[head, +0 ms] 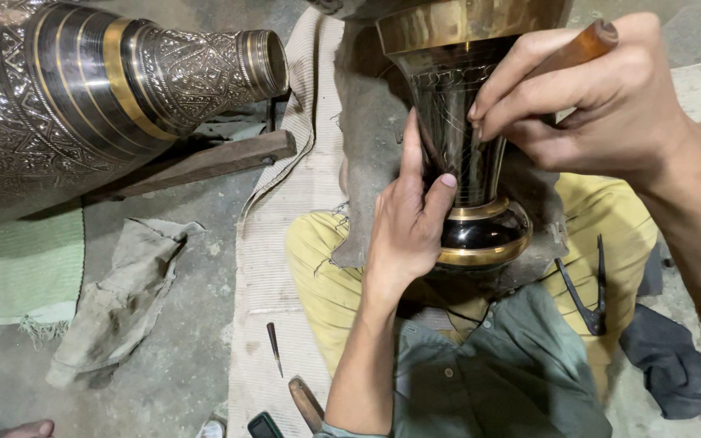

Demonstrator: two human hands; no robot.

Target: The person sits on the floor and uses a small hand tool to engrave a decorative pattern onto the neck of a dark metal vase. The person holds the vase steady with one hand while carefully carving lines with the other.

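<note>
Right hand [602, 97] fingers clamped on a wooden-handled engraving tool [582, 49], tip against the neck of the black-and-brass vase [468, 162], frame centre, lying across the lap. Left hand [407, 219] fingers spread, pressed on the neck. Large engraved vessel [83, 89] upper left; compass [590, 292] lower right.

vase [464, 146] top beyond upper edge

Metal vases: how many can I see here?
2. One vase rests on the lap, between the left hand and right hand; a large engraved vase lies top left. A third may peek in right.
</note>
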